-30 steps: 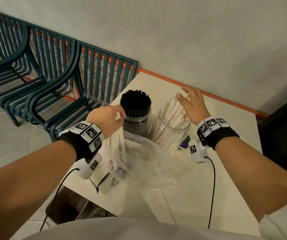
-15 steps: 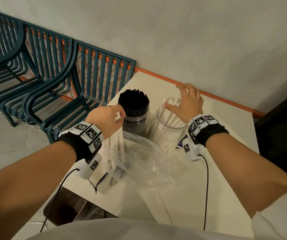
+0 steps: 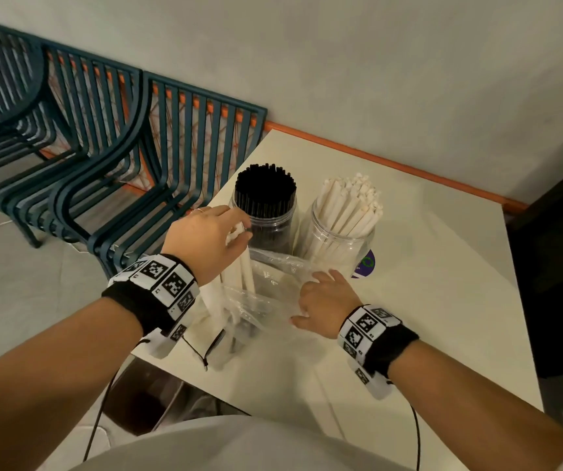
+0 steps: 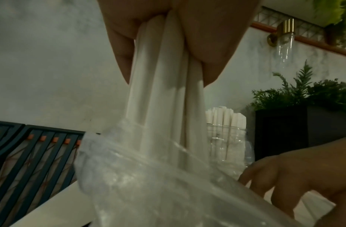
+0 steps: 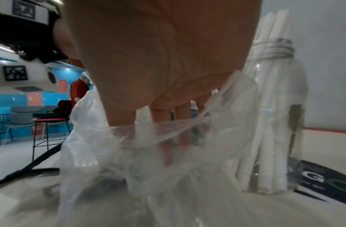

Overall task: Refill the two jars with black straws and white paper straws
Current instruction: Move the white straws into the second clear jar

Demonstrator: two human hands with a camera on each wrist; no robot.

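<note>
We grip a bundle of white paper straws (image 4: 164,86) in our left hand (image 3: 207,237), fingers curled round their upper ends, the lower ends inside the clear plastic bag (image 3: 266,300). Our right hand (image 3: 322,302) presses the bag flat to the bench (image 3: 426,300), fingers relaxed. We lift straight up so the film does not snag, then carry the bundle to the white-straw jar (image 3: 339,244), which stands just beside the black-straw jar (image 3: 268,220). The bench is pale and meets a grey wall; stacked teal chairs (image 3: 103,147) stand alongside.
</note>
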